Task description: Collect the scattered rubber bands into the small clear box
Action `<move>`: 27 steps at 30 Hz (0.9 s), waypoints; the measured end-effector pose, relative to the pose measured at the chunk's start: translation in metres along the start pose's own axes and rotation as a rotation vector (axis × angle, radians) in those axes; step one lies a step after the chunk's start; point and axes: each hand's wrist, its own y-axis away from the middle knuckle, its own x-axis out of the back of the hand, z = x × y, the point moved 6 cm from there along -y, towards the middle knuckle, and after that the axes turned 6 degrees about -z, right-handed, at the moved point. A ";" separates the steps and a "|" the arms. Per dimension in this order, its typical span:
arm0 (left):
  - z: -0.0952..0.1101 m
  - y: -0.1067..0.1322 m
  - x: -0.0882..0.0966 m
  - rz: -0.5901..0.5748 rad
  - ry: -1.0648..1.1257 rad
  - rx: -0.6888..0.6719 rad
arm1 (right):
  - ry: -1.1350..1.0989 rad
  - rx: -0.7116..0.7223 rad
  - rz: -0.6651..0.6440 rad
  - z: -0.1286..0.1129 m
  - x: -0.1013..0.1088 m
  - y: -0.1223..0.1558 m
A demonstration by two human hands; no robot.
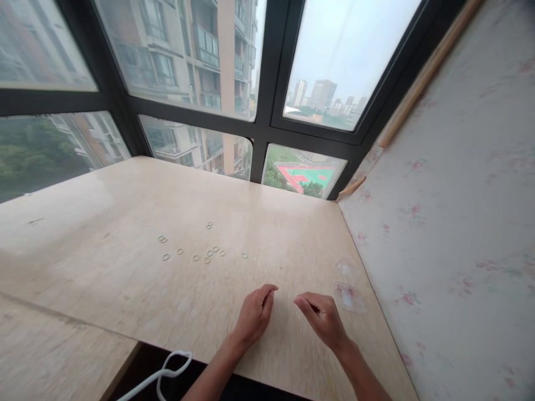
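My left hand [256, 314] rests on the light wooden tabletop [125, 211] near its front edge, fingers curled together with the tips pinched. My right hand [321, 319] lies just to its right, fingers also drawn together and pointing toward the left hand; a small gap separates the two. What either pinch holds, if anything, is too small to see. Farther back on the table lie several small pale rings [209, 253], scattered in a loose group, out of reach of both hands.
A small clear plastic bag [348, 292] lies by the right hand near the floral-papered wall [451, 211]. Dark-framed windows [267, 72] close off the back. A white cable [167, 372] loops below the table's front edge.
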 end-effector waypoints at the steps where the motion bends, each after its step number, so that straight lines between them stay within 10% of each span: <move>1: 0.000 0.003 0.000 0.003 -0.004 -0.016 | -0.022 0.000 -0.001 -0.005 -0.006 -0.016; 9: 0.002 0.007 -0.007 0.031 -0.040 -0.134 | -0.204 0.305 -0.164 -0.049 -0.073 -0.131; 14: -0.006 0.006 -0.008 0.040 0.071 -0.140 | -0.127 0.216 -0.209 -0.048 -0.096 -0.177; 27: -0.014 0.004 -0.004 0.132 0.196 -0.135 | 0.487 0.025 -0.496 0.000 -0.107 -0.189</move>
